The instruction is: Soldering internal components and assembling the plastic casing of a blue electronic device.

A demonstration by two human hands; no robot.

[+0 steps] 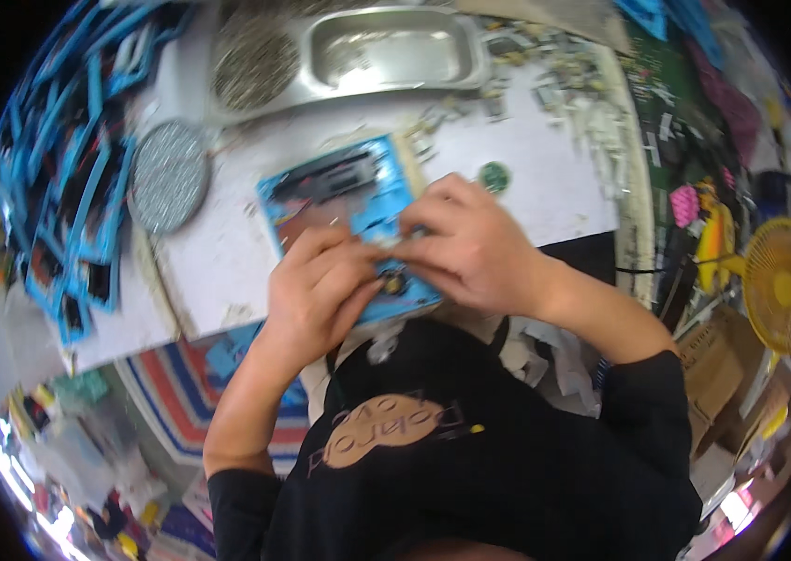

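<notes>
A blue plastic housing (399,185) with dark parts inside lies on the white tabletop in front of me. My left hand (322,282) is over its near left part, thumb and fingers drawn together. Opposite it, my right hand (478,245) has its fingers pinched, and the fingertips of both hands meet above the housing. What they hold between them is too small and blurred to make out. A dark round part with a brassy middle (394,281) shows in the housing just below the fingertips. Right of the housing, a small green round piece (494,177) lies on the table.
Many blue plastic frames (87,201) are heaped at the left. Beside them is a round dish (169,178) of small metal pieces. A steel tray (395,89) stands at the back, its round hollow full of metal bits. Small loose parts (582,107) cover the far right.
</notes>
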